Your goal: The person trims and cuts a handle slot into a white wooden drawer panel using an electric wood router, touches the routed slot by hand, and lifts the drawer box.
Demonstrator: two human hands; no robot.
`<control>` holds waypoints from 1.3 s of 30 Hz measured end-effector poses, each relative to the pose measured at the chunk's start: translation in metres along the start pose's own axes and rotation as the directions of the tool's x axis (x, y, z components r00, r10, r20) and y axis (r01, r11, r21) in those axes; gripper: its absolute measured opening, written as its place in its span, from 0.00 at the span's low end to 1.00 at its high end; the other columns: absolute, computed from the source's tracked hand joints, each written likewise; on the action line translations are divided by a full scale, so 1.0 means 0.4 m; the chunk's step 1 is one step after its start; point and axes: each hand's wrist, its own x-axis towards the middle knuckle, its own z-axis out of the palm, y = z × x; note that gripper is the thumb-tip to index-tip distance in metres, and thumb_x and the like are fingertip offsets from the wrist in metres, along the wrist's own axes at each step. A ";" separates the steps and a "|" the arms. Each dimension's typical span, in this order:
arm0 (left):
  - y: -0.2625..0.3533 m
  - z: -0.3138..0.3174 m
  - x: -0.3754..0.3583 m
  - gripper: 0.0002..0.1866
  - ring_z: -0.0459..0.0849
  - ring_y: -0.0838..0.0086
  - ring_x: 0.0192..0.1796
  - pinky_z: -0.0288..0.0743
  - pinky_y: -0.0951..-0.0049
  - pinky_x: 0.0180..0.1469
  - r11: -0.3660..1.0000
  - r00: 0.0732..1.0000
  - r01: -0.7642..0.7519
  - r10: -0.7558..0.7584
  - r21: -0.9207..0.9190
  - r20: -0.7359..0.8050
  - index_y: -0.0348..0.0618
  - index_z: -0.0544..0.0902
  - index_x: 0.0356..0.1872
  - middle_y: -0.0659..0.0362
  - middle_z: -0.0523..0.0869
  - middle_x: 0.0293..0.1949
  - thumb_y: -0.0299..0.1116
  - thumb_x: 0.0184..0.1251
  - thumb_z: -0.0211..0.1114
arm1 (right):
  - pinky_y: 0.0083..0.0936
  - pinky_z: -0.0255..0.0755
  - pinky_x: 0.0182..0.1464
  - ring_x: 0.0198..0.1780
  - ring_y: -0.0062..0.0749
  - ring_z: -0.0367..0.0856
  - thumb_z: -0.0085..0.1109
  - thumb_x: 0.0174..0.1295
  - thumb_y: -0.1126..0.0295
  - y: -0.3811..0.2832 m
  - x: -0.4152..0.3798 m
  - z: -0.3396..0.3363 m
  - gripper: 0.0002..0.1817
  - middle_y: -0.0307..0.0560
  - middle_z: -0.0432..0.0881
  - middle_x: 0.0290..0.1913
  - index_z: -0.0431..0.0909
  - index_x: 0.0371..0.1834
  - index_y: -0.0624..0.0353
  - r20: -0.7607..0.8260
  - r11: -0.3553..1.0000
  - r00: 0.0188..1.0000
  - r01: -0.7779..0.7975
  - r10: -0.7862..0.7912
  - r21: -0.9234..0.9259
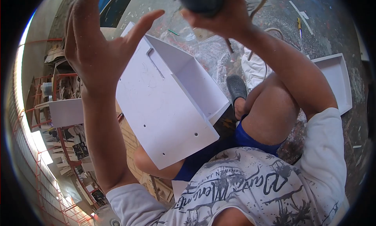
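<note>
My left hand (98,46) is raised at the upper left with its thumb spread, holding nothing that I can see; its fingertips are partly cut off by the top edge. At the top centre, my right hand (227,18) grips a dark tool (203,0), mostly out of frame and blurred. Below my hands, a white box (156,96) leans tilted against my lap. Its face has a slot (156,62), faint pencil marks and several small holes, and its open side is turned to the right.
A white tray-like piece (337,81) lies at the right. A yellow-handled screwdriver (299,26), a white cloth (254,67) and a cable (260,6) are near the top. A green stick (173,32) is on the stained floor. Shelves with wood scraps (66,89) stand at the left.
</note>
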 end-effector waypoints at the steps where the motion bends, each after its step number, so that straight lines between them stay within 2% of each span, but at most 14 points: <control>1: 0.005 -0.019 -0.010 0.46 0.84 0.53 0.66 0.82 0.59 0.63 0.998 0.998 0.022 -0.026 0.066 0.058 0.41 0.73 0.72 0.47 0.82 0.67 0.43 0.52 0.87 | 0.36 0.86 0.52 0.48 0.42 0.92 0.80 0.50 0.59 0.019 0.009 -0.006 0.33 0.54 0.89 0.47 0.78 0.58 0.63 0.006 0.999 1.000 -0.026 0.026 0.018; 2: 0.000 -0.022 -0.050 0.40 0.84 0.57 0.65 0.82 0.61 0.62 0.996 0.995 0.064 -0.069 0.065 0.071 0.47 0.79 0.68 0.52 0.84 0.66 0.42 0.51 0.86 | 0.33 0.86 0.50 0.46 0.37 0.91 0.79 0.52 0.60 0.049 0.023 0.007 0.30 0.51 0.89 0.45 0.79 0.55 0.63 -0.088 0.990 0.996 0.029 -0.017 0.140; 3: 0.004 -0.024 -0.091 0.35 0.85 0.62 0.64 0.82 0.62 0.60 0.992 0.990 0.108 -0.114 0.065 0.085 0.53 0.85 0.64 0.57 0.86 0.64 0.42 0.51 0.85 | 0.32 0.85 0.47 0.43 0.32 0.90 0.78 0.53 0.60 0.056 0.009 -0.028 0.28 0.46 0.89 0.43 0.80 0.55 0.63 -0.019 0.989 0.991 -0.128 0.130 0.071; 5: 0.075 -0.054 -0.152 0.18 0.87 0.64 0.49 0.81 0.65 0.53 0.930 0.881 0.365 -0.359 0.038 0.307 0.47 0.91 0.48 0.58 0.88 0.53 0.33 0.55 0.83 | 0.27 0.83 0.42 0.40 0.23 0.87 0.76 0.58 0.65 0.120 -0.007 -0.065 0.21 0.41 0.86 0.40 0.80 0.51 0.61 -0.017 0.885 0.914 -0.387 0.404 0.261; 6: 0.101 -0.064 -0.193 0.16 0.85 0.66 0.44 0.80 0.65 0.50 0.872 0.806 0.489 -0.441 -0.026 0.395 0.46 0.91 0.46 0.58 0.87 0.49 0.32 0.55 0.82 | 0.24 0.81 0.39 0.36 0.21 0.85 0.74 0.61 0.67 0.143 -0.013 -0.074 0.18 0.40 0.86 0.40 0.80 0.50 0.60 -0.048 0.832 0.905 -0.367 0.423 0.417; 7: 0.128 -0.067 -0.235 0.17 0.84 0.68 0.43 0.80 0.65 0.49 0.847 0.770 0.530 -0.463 -0.036 0.439 0.45 0.91 0.46 0.60 0.86 0.48 0.32 0.54 0.81 | 0.24 0.81 0.37 0.34 0.21 0.84 0.71 0.64 0.68 0.229 -0.040 -0.106 0.16 0.38 0.85 0.39 0.79 0.50 0.61 -0.069 0.904 0.937 -0.310 0.344 0.293; 8: 0.159 -0.072 -0.255 0.17 0.83 0.67 0.42 0.79 0.64 0.49 0.800 0.693 0.600 -0.514 -0.010 0.505 0.45 0.91 0.46 0.58 0.85 0.50 0.32 0.54 0.81 | 0.27 0.81 0.38 0.35 0.29 0.88 0.73 0.62 0.67 0.212 -0.047 -0.127 0.15 0.45 0.88 0.41 0.82 0.47 0.62 -0.043 0.784 0.850 -0.463 0.524 0.414; 9: 0.176 -0.069 -0.285 0.16 0.83 0.66 0.43 0.79 0.64 0.50 0.771 0.671 0.635 -0.521 -0.047 0.527 0.45 0.91 0.46 0.56 0.84 0.52 0.31 0.55 0.80 | 0.25 0.81 0.52 0.44 0.23 0.87 0.77 0.60 0.56 0.353 -0.103 -0.193 0.25 0.38 0.89 0.46 0.85 0.54 0.61 -0.110 0.849 0.841 -0.525 0.529 0.063; 10: 0.187 -0.065 -0.308 0.16 0.82 0.65 0.44 0.79 0.64 0.50 0.738 0.649 0.670 -0.527 -0.084 0.549 0.45 0.90 0.47 0.55 0.82 0.55 0.31 0.56 0.80 | 0.24 0.78 0.55 0.47 0.20 0.84 0.72 0.66 0.58 0.376 -0.125 -0.205 0.22 0.36 0.88 0.49 0.85 0.57 0.61 -0.123 0.830 0.821 -0.551 0.557 0.081; 14: 0.208 -0.049 -0.315 0.17 0.80 0.61 0.47 0.77 0.62 0.54 0.669 0.601 0.728 -0.519 -0.150 0.608 0.42 0.88 0.47 0.51 0.78 0.62 0.30 0.56 0.78 | 0.30 0.83 0.56 0.49 0.28 0.88 0.69 0.69 0.63 0.508 -0.266 -0.280 0.19 0.42 0.87 0.55 0.84 0.59 0.62 -0.113 0.614 0.642 -0.646 0.758 0.452; 20: 0.175 -0.033 -0.272 0.17 0.77 0.59 0.51 0.73 0.59 0.59 0.550 0.525 0.804 -0.482 -0.224 0.701 0.40 0.84 0.43 0.52 0.76 0.63 0.31 0.53 0.78 | 0.32 0.84 0.54 0.51 0.31 0.87 0.72 0.65 0.69 0.570 -0.459 -0.326 0.24 0.44 0.86 0.54 0.78 0.63 0.59 -0.265 0.607 0.549 -0.666 0.792 0.434; 24: 0.145 -0.022 -0.264 0.19 0.74 0.52 0.56 0.70 0.58 0.61 0.412 0.396 0.888 -0.463 -0.204 0.793 0.41 0.83 0.41 0.48 0.75 0.66 0.32 0.49 0.81 | 0.34 0.86 0.51 0.51 0.35 0.88 0.70 0.67 0.68 0.554 -0.524 -0.318 0.24 0.50 0.86 0.57 0.76 0.65 0.61 -0.218 0.551 0.512 -0.707 0.831 0.443; 32: 0.111 0.015 -0.290 0.25 0.74 0.56 0.56 0.70 0.62 0.56 0.400 0.361 0.897 -0.421 -0.187 0.832 0.49 0.88 0.35 0.47 0.78 0.68 0.53 0.41 0.86 | 0.38 0.86 0.55 0.52 0.38 0.88 0.67 0.69 0.63 0.651 -0.591 -0.319 0.28 0.53 0.85 0.59 0.72 0.68 0.63 -0.090 0.389 0.399 -0.780 0.913 0.489; 39: 0.116 0.015 -0.296 0.26 0.74 0.60 0.60 0.73 0.62 0.57 0.395 0.335 0.906 -0.439 -0.156 0.834 0.54 0.89 0.37 0.48 0.77 0.66 0.61 0.46 0.82 | 0.38 0.80 0.64 0.62 0.40 0.83 0.62 0.71 0.59 0.701 -0.594 -0.238 0.27 0.54 0.82 0.64 0.74 0.67 0.66 -0.158 0.434 0.414 -0.749 0.897 0.501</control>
